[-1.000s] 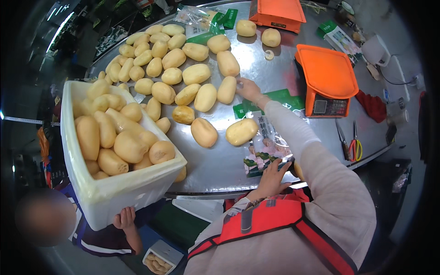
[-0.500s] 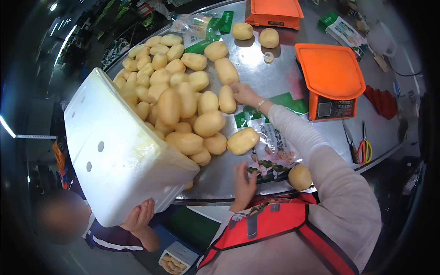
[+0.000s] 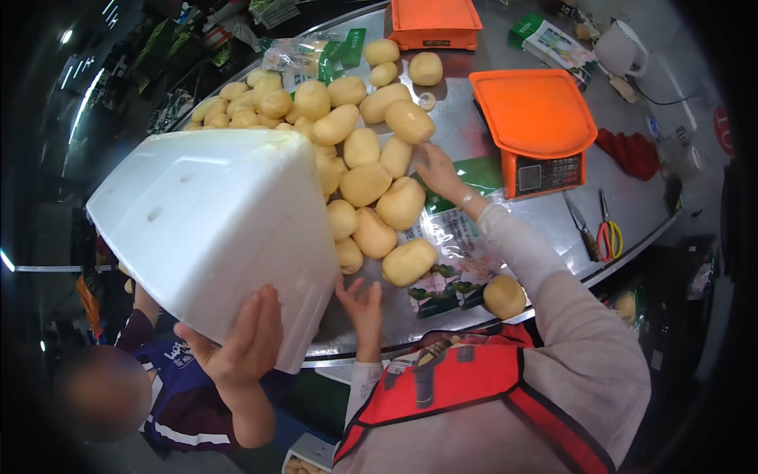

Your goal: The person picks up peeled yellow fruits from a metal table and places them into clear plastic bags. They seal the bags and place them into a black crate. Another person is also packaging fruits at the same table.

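Pale lotus root segments (image 3: pixel 365 186) lie heaped across the steel table (image 3: pixel 537 237). My right hand (image 3: pixel 438 170), fingers slightly curved and apart, reaches to the pile, touching the piece at its fingertips. Near the front edge, my left hand (image 3: pixel 362 308) has spread fingers and nothing in it, beside printed plastic bags (image 3: pixel 446 280) with green tops. A single round piece (image 3: pixel 504 297) rests by my right forearm. At left, a co-worker (image 3: pixel 181 387) grips a large white foam box (image 3: pixel 205 205), tipped over onto the pile; its inside is hidden.
Two orange scales (image 3: pixel 533 110) stand at the back and right. A knife (image 3: pixel 584 233), yellow-and-red scissors (image 3: pixel 612 241), a dark red cloth (image 3: pixel 632 154), a white pitcher (image 3: pixel 620 47) and more packaging (image 3: pixel 545 43) are on the right. A smaller foam box (image 3: pixel 308 454) sits below the table.
The co-worker has tipped the foam box further, spilling its pieces among the others. My left hand has moved leftward off the bags. My right hand stays beside the pile.
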`<state>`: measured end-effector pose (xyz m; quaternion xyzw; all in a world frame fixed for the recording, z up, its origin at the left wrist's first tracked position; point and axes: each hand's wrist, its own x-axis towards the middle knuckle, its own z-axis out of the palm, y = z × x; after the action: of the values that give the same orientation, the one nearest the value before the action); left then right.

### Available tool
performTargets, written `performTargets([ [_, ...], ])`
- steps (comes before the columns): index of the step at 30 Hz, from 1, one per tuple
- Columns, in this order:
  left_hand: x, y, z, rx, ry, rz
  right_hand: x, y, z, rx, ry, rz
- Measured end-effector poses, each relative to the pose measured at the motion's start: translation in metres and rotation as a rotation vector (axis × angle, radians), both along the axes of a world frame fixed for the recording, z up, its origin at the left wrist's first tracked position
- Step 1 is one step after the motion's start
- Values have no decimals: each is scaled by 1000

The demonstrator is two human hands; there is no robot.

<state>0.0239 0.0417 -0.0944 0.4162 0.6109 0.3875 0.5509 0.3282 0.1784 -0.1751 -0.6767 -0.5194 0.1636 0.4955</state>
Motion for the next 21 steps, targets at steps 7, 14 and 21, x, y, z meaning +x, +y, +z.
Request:
performTargets([
  [7,5,-21,3,318,438,-265,32,-137,43,-157,-302,34],
  [14,54,-27,20,765,849,-739,31,-250,93,-670,-399,365],
  [21,65,2,-26,790,1090,-756,-29,-322,89,-703,-488,371],
])
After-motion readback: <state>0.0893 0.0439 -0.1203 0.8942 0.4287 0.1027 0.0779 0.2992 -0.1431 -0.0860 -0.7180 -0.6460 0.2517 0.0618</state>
